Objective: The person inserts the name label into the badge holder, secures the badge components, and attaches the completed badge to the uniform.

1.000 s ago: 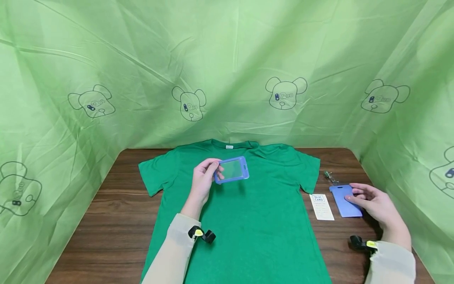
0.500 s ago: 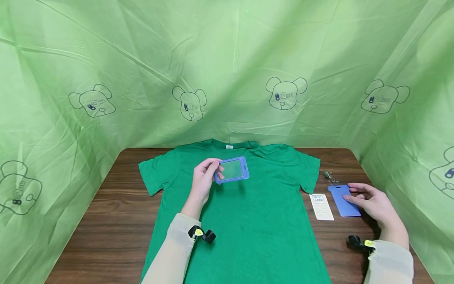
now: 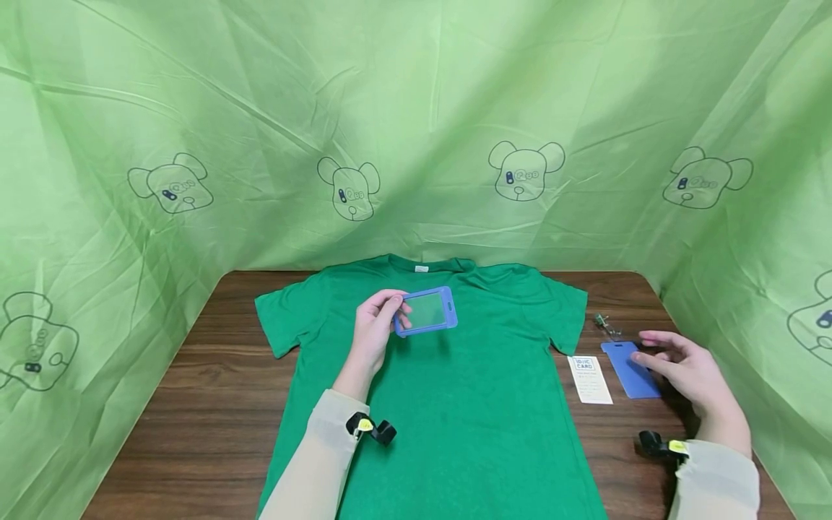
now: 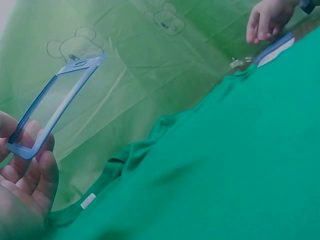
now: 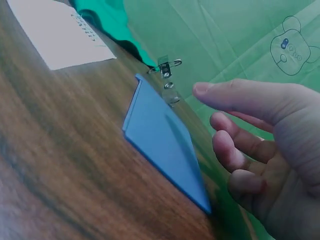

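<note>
My left hand (image 3: 370, 332) pinches the near end of a blue ID badge holder frame (image 3: 450, 307) with a clear window, raised over the green T-shirt (image 3: 468, 419). Its slotted end points right, and fingers show through the window in the left wrist view. Over at the right, a flat blue badge panel (image 3: 629, 370) with a slot lies on the wooden table. My right hand (image 3: 698, 375) hovers just beside and above it. In the right wrist view a gap shows between the loosely curled fingers and the panel (image 5: 162, 137).
A white printed card (image 3: 591, 383) lies between the shirt and the panel. Behind the panel sits a small metal clip with a pin and clear strap (image 5: 167, 75). Green fabric walls (image 3: 429, 130) with bear drawings enclose the table (image 3: 188, 404).
The blue panel slid slightly left with my right hand, then came to lie flat as the fingers left it. My left hand holds the frame in the same place.
</note>
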`<action>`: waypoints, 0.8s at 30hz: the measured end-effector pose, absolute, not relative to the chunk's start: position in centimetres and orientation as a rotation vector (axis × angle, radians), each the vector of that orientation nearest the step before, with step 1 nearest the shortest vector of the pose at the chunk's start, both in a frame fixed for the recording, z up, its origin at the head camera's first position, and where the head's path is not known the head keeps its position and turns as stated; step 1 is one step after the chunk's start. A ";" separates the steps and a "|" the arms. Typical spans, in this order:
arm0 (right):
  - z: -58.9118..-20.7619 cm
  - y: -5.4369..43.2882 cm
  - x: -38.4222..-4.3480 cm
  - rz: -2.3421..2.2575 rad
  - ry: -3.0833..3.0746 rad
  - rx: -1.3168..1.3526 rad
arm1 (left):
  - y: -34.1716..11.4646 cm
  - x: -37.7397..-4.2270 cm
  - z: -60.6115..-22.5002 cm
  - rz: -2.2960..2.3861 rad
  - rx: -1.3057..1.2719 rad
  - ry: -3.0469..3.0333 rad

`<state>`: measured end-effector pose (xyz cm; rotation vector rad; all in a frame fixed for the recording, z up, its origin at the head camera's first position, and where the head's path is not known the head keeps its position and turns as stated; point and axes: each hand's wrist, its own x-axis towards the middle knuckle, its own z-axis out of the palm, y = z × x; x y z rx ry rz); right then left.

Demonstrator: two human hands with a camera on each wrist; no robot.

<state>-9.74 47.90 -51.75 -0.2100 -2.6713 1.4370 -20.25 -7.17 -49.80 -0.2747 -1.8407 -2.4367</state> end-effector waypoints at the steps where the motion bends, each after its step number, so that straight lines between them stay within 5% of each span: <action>1: -51.6 47.8 -9.7 1.451 -2.664 -0.201 | -7.2 -20.3 -49.8 -2.439 -0.276 -1.840; 24: -46.9 44.1 -9.8 1.217 -2.973 0.076 | -7.1 -20.2 -49.8 -2.434 -0.319 -1.842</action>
